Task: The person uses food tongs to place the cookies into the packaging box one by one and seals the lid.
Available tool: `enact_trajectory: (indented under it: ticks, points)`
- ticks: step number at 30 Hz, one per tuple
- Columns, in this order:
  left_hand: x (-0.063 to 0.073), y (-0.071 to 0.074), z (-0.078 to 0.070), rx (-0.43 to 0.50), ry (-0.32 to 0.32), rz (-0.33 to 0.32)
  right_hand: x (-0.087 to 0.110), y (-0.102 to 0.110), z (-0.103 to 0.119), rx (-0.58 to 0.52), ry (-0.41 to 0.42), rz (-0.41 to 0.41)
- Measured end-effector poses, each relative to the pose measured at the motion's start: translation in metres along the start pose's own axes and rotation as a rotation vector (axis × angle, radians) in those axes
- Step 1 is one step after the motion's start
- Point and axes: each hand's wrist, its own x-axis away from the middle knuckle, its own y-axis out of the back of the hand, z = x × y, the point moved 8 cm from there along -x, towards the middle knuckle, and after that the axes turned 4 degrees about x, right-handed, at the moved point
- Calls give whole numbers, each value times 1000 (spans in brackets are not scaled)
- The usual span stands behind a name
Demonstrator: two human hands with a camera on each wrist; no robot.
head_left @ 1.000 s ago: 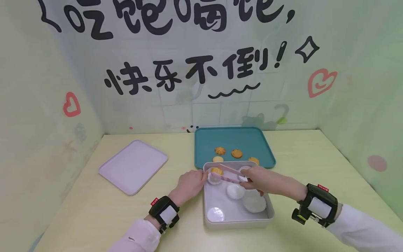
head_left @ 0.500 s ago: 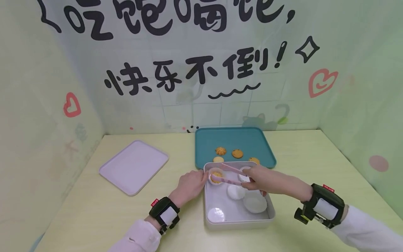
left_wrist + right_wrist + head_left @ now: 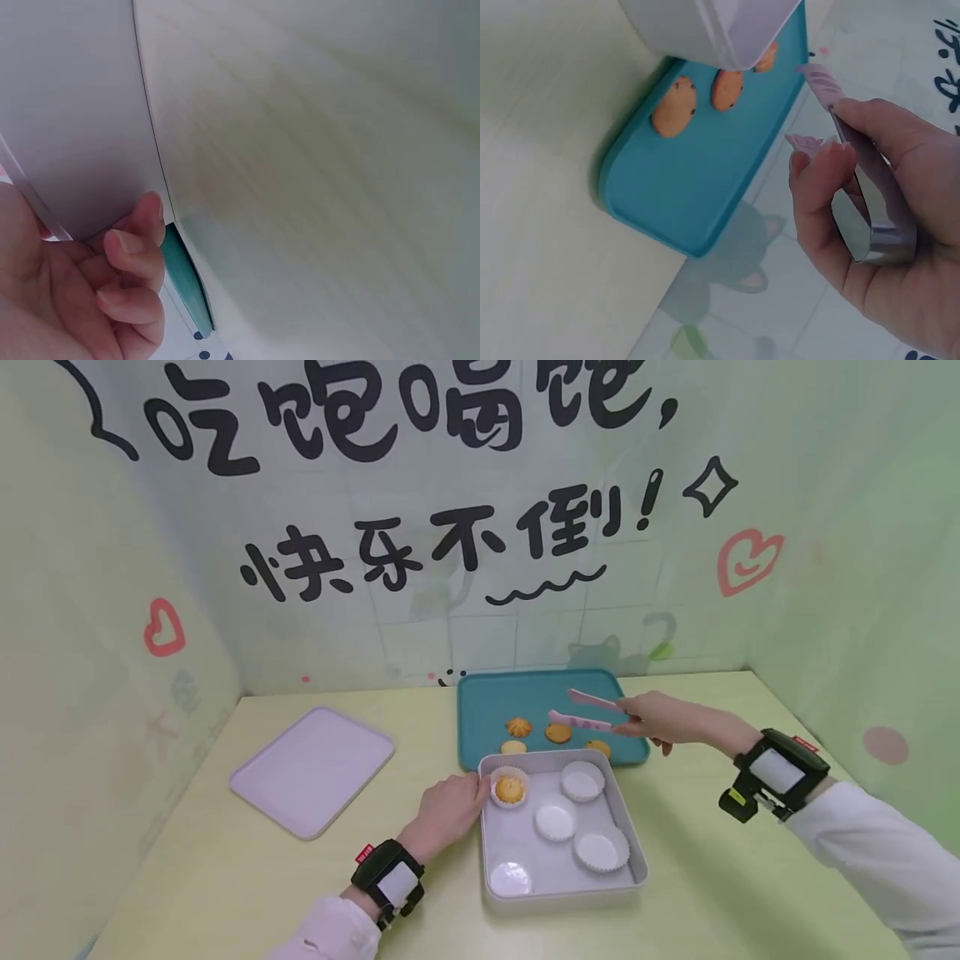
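Note:
In the head view my left hand [image 3: 446,808] holds the far-left corner of a pale lilac box [image 3: 566,903]; the left wrist view has its fingers [image 3: 135,255] curled beside the wall. My right hand [image 3: 663,722] grips metal tongs with pink tips [image 3: 585,722] above a teal tray [image 3: 487,693]. The tong tips stand apart with nothing between them. Below lie a ridged cookie [image 3: 519,727], a chip-dotted cookie [image 3: 558,733], a plain pale cookie [image 3: 513,747] and another partly behind the box [image 3: 598,747]. Inside the box, one golden cookie [image 3: 510,789] sits in a paper cup.
Three white paper cups [image 3: 582,782] with nothing in them share the box with the filled one. A lilac tray [image 3: 311,772] lies to the left on the pale wooden table [image 3: 420,910]. The printed wall [image 3: 480,635] closes off the back.
The cookie settled into the far-left paper cup, and the tongs let it go. My right hand then lifted away, back and right over the teal tray. The left hand stayed at the box corner.

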Motion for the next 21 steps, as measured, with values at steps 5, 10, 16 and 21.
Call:
enact_trajectory:
  ticks: [5,10,16,21]
  points:
    - [0,-1,1,-5,1,-10,-20,-13,-21,-17,23,72]
    - [-1,-2,2,-15,3,-19,-30,-25,-33,-39,-13,123]
    - [-1,-2,3,-13,-1,-27,-34,-30,-39,-23,-53,152]
    - [-1,-2,2,-11,-9,-36,-39,-28,-45,26,-91,134]
